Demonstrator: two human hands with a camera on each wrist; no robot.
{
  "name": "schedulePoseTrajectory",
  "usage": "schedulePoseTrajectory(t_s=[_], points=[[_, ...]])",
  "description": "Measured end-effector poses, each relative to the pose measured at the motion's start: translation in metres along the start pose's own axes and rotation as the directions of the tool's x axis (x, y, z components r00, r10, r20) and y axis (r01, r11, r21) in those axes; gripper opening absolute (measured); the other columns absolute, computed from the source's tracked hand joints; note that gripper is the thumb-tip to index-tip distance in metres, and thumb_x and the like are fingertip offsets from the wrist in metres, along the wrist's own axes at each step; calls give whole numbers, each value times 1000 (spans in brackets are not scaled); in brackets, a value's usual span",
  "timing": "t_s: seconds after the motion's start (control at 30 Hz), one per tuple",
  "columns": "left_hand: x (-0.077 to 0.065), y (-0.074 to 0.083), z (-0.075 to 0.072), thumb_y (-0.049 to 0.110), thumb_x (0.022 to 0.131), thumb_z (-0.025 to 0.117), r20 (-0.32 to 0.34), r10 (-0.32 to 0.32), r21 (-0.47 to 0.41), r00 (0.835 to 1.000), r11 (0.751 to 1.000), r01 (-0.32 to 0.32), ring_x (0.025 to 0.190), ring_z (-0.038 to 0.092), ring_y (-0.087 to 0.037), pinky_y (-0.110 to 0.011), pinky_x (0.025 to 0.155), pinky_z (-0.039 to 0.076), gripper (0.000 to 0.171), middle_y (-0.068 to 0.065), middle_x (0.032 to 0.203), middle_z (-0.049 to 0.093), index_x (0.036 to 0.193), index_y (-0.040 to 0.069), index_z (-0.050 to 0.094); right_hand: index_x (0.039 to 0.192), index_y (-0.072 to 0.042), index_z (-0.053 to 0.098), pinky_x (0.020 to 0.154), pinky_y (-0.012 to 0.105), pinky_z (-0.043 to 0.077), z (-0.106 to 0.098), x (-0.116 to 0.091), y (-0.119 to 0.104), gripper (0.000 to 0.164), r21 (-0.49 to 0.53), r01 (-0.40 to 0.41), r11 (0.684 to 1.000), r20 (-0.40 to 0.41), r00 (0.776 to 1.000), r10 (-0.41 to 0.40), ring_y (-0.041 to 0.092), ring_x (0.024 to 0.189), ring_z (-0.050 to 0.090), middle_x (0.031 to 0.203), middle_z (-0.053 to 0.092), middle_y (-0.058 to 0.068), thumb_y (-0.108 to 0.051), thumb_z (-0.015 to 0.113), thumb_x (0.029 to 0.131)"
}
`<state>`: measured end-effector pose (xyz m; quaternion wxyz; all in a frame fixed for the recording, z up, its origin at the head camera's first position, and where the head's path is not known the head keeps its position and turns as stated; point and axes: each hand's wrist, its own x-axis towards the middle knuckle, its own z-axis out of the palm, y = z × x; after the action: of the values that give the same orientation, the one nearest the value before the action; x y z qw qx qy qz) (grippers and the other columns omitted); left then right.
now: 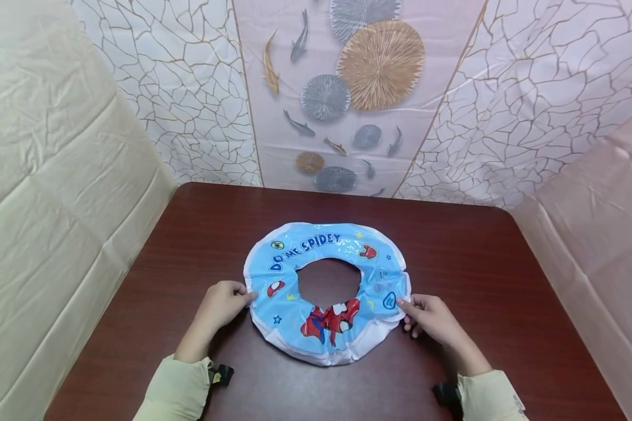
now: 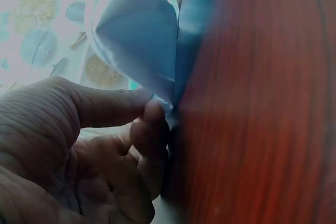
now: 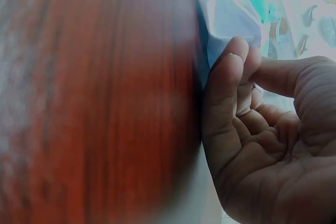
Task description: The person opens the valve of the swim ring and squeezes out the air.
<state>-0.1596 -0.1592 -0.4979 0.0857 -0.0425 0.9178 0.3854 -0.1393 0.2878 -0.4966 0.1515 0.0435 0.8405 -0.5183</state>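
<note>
A light-blue inflatable swim ring [image 1: 326, 240] with white edges and red cartoon figures lies on the dark wooden table, looking soft and wrinkled. My left hand [image 1: 222, 304] pinches its left edge between thumb and fingers. On the opposite side, my right hand [image 1: 433, 317] pinches the right edge, thumb on top. The left wrist view shows the ring's pale underside [image 2: 139, 35] folding up from where the left hand [image 2: 89, 145] grips it. In the right wrist view, the right hand [image 3: 268, 124] has the ring's white rim [image 3: 231, 17] between thumb and fingertips.
The reddish-brown table [image 1: 505, 304] extends around the ring on all sides. Patterned cloth [image 1: 189, 88] hangs behind its far edge, with pale quilted covering [image 1: 58, 175] at the left and a similar one [image 1: 600, 222] at the right. Each wrist wears a black strap.
</note>
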Motion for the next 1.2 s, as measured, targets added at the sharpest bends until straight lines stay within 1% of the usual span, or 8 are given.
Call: schedulePoseTrajectory(t_s=[0.13, 0.33, 0.6, 0.73, 0.9, 1.03, 1.1, 1.2], points=[[2, -3, -3, 30, 93, 71, 10, -25, 37, 1000, 999, 24, 59, 52, -19, -31, 55, 41, 33, -3, 59, 55, 67, 11, 66, 75, 1, 57, 46, 32, 49, -1, 0, 1, 43, -44, -3, 999, -25, 1000, 2, 18, 49, 52, 59, 53, 6, -34, 66, 99], [4, -11, -7, 33, 95, 67, 37, -75, 24, 996, 997, 74, 56, 56, -21, -32, 54, 45, 38, -6, 57, 56, 66, 10, 65, 70, -4, 50, 43, 28, 39, -6, 0, 3, 44, -18, -32, 999, -17, 999, 32, 15, 46, 41, 54, 43, 1, -35, 68, 97], [4, -21, -22, 31, 95, 66, 16, -111, 21, 994, 994, 110, 57, 56, -21, -33, 54, 44, 40, -6, 56, 56, 63, 7, 64, 64, -8, 46, 44, 30, 40, -21, -4, 9, 48, -64, -76, 995, -43, 996, 74, 16, 45, 40, 52, 40, 1, -37, 69, 96], [5, -23, -24, 32, 95, 66, 21, -118, 25, 993, 993, 117, 58, 55, -21, -33, 54, 44, 41, -6, 57, 56, 63, 7, 65, 62, -9, 45, 44, 32, 42, -24, -4, 11, 51, -95, -78, 992, -49, 996, 74, 18, 45, 43, 51, 41, 2, -39, 69, 95], [4, -26, -25, 35, 96, 66, 24, -112, 8, 993, 994, 112, 56, 55, -21, -33, 55, 45, 43, -6, 55, 55, 64, 7, 64, 62, -9, 46, 44, 31, 42, -22, -3, 10, 51, -87, -96, 992, -41, 995, 93, 17, 45, 43, 51, 42, 2, -40, 69, 95], [-3, -29, -24, 47, 96, 65, 87, -135, -84, 987, 986, 142, 51, 57, -21, -32, 52, 45, 52, -6, 55, 57, 64, 6, 66, 63, -7, 49, 40, 28, 40, -19, -7, 10, 54, -18, -128, 992, 54, 990, 128, 14, 41, 41, 51, 44, 1, -46, 64, 97], [-10, -27, -21, 55, 94, 64, 131, -146, -126, 981, 979, 162, 48, 57, -19, -30, 48, 42, 57, -6, 55, 58, 64, 6, 67, 64, -7, 49, 39, 26, 39, -17, -10, 9, 56, 31, -152, 988, 129, 981, 147, 12, 39, 39, 51, 45, 1, -50, 61, 98], [-25, -20, -13, 63, 89, 65, 204, -150, -164, 968, 969, 184, 45, 56, -17, -27, 42, 37, 62, -7, 57, 61, 65, 6, 70, 64, -6, 49, 39, 24, 38, -15, -16, 10, 57, 114, -168, 979, 254, 958, 135, 10, 38, 39, 51, 44, 0, -49, 58, 100]])
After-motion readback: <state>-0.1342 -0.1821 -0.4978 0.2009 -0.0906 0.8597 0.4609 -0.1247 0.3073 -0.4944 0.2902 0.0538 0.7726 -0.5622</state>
